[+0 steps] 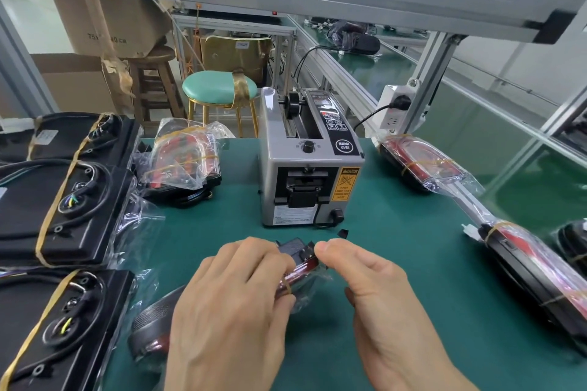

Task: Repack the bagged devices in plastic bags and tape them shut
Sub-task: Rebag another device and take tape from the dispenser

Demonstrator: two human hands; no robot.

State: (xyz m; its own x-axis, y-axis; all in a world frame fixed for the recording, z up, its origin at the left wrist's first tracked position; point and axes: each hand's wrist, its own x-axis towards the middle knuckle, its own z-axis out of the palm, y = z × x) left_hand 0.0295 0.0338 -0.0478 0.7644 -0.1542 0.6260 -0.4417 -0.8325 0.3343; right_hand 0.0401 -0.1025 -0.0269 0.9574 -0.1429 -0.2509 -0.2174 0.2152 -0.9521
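From the head view, I look down on a dark green counter (397,232) with a matte, mat-like surface. At lower centre, my left hand (235,301) curls its grip over a small dark red and black device (300,263), bound by a yellowish rubber band and sitting in a crinkled clear plastic bag (313,290). My right hand (374,286) is just beside it, thumb and forefinger pressed together at the bag's edge; whether they pinch the film I cannot tell. Just above the hands stands a boxy grey metal tape dispenser (308,162) with a black knob and a yellow caution label. More bagged devices lie at upper left (182,162), along the right edge (422,165), and as flat black units in the left of the frame (60,209). I judge the main risk is the slick, thin film slipping or tearing on the device's hard corners, or the bag mouth bunching so tape seals unevenly. A small black fragment (343,234) near the dispenser could get caught inside.
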